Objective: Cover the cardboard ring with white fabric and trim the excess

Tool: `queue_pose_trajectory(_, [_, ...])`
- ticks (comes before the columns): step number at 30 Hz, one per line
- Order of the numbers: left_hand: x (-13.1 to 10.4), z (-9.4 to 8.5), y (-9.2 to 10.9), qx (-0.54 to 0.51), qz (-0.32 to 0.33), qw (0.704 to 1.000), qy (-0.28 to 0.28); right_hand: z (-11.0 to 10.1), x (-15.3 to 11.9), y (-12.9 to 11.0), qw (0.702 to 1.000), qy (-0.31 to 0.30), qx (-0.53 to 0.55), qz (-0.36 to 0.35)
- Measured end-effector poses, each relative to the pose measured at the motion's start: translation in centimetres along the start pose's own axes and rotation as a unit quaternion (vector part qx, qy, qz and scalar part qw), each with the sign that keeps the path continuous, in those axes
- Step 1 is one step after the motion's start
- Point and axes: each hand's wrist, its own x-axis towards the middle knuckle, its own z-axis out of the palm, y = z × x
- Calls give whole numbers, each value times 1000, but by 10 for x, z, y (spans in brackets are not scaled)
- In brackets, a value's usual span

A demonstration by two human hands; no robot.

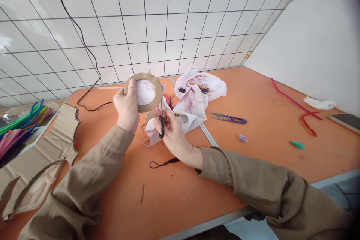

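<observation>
My left hand (pixel 127 107) grips a flat cardboard ring (pixel 158 89), thumb on its front face. White cloth (pixel 144 93) with purple line drawing shows through the ring's opening and at its edge. In my right hand (pixel 177 139) is a pair of scissors (pixel 161 126) with dark handles. Its blades point upward at the ring's right edge; whether they touch the cloth I cannot tell. Behind my right hand lies a larger crumpled white cloth (pixel 194 105) with purple lines. A dark looped cord (pixel 161 163) rests on the table below my hands.
A white plastic bag (pixel 215 82) sits at the back. Thread snips (pixel 230 118), a small lilac item (pixel 243 138), a green piece (pixel 297 145) and red pipe cleaners (pixel 309 122) lie rightward. Cut cardboard (pixel 53 135) and colourful pipe cleaners (pixel 21 127) are left. A black cable (pixel 84 45) crosses the tiled wall.
</observation>
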Motion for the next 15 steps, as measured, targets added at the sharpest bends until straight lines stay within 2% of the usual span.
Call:
queue_pose_trajectory(9, [-1,0,-5,-15,-25,999,-11,-6,-2,-5,999,-32,-19,-3])
queue_pose_trajectory(15, [0,-1,-8,-6,-12,1000,-11,-8,0,-5,998,-4,-58,-16])
